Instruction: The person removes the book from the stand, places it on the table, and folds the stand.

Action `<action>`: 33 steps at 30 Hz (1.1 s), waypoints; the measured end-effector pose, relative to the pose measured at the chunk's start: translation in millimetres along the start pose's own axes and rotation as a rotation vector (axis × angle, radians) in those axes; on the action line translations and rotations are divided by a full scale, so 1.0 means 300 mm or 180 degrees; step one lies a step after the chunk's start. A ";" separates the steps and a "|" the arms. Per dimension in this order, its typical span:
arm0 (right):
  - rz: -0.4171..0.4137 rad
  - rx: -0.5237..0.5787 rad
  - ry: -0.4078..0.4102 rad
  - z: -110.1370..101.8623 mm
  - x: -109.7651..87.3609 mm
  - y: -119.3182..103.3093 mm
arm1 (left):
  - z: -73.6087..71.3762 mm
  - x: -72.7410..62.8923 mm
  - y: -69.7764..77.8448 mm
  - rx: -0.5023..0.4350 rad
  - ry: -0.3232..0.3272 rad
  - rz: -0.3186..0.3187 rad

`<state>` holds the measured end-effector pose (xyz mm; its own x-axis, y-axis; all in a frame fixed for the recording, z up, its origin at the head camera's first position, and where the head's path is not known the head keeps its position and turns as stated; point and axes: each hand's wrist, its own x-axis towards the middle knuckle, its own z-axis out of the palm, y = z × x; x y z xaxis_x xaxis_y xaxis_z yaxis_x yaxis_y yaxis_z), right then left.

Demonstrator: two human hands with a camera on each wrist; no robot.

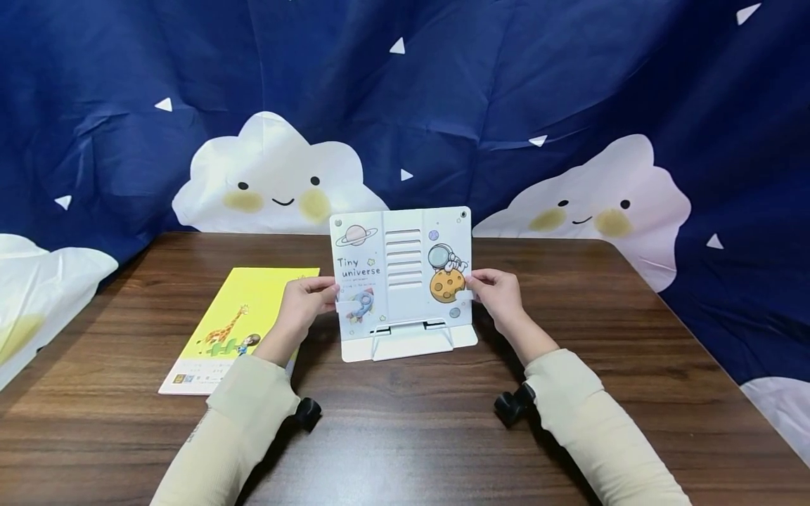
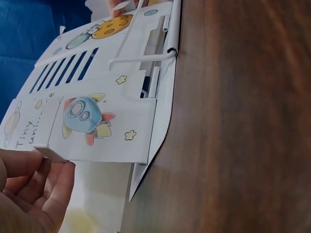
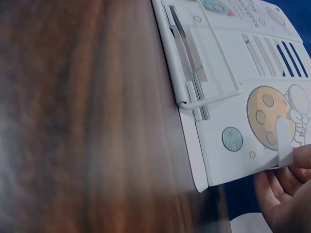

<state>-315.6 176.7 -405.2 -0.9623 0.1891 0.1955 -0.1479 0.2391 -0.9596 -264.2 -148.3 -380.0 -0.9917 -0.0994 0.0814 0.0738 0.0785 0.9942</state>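
Note:
A white book stand point(image 1: 405, 309) printed with "Tiny universe", a rocket and an astronaut stands upright on the table, its back panel leaning. Slots run down its middle, and a white wire bracket point(image 1: 413, 355) lies across the front lip. At the left edge my left hand point(image 1: 300, 306) pinches the side by a white clip point(image 2: 51, 153), thumb in front and fingers curled behind. My right hand point(image 1: 500, 295) does likewise at the right edge, beside another white clip point(image 3: 284, 143) that overlaps the orange planet. Part of each hand's fingers is hidden behind the panel.
A yellow book point(image 1: 228, 302) with a giraffe on its cover lies flat to the left, partly under my left forearm. The brown wooden table point(image 1: 405, 436) ends at a blue cloud-printed curtain point(image 1: 443, 91). Black wrist camera mounts point(image 1: 308, 414) hang below both sleeves.

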 end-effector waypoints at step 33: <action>0.0369 -0.0101 -0.0481 -0.005 0.156 0.015 | 0.024 -0.093 -0.036 -0.0372 -0.0571 -0.0136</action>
<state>-360.8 187.9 -400.0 -0.9962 0.0726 0.0490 -0.0290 0.2545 -0.9666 -238.1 -139.2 -393.5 -0.9962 0.0789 0.0356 0.0326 -0.0385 0.9987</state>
